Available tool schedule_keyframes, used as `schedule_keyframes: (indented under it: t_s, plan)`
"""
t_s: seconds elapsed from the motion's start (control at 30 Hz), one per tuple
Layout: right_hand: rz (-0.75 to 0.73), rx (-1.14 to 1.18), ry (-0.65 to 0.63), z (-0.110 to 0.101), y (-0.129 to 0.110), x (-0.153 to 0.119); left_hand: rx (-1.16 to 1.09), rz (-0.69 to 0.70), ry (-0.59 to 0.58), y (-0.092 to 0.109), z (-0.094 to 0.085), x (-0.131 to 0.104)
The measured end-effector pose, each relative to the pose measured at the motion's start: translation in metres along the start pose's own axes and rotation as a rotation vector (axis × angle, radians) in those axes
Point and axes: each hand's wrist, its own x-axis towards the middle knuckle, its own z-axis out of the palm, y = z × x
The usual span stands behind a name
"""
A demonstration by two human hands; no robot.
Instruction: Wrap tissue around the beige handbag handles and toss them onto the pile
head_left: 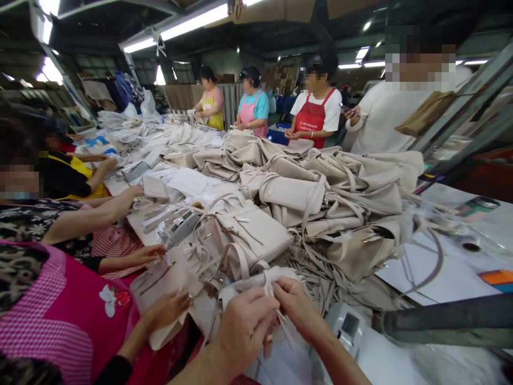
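Tabletop (495, 218) is pretty much buried in bags (294, 192), piled up straight ahead. Down front, a strap (271, 275) is pinched between the left hand (250, 321) and the right hand (298, 307). Loose straps (324, 280) are heaped just beyond, and a device (349, 325) is tucked right of the right forearm. Co-workers (252, 109) are lined up along the far side, others squeezed in at left.

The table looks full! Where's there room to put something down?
Mostly right: a white patch between the strap loop and orange item, beyond the grey bar; perhaps another below that bar, beside the grey-white device. Around the left hand and right hand, beige bags crowd everything.
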Motion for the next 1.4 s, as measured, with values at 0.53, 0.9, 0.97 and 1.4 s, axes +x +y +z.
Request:
schedule_keyframes:
  t_s: [0.53,0.9,0.97,1.4]
  plan:
    - [0.033,0.045,-0.270,-0.016,-0.011,0.001,-0.732,-0.677,0.239,-0.025,0.000,0.007]
    - [0.031,0.069,-0.037,-0.009,0.009,0.004,-0.552,-0.754,0.120,-0.023,0.014,0.005]
    - [0.013,0.074,-0.067,-0.008,0.009,0.003,-0.501,-0.732,0.102,-0.028,0.016,0.006]
    - [-0.067,-0.097,0.139,-0.003,0.010,-0.021,-0.057,-0.625,0.210,-0.021,0.037,0.013]
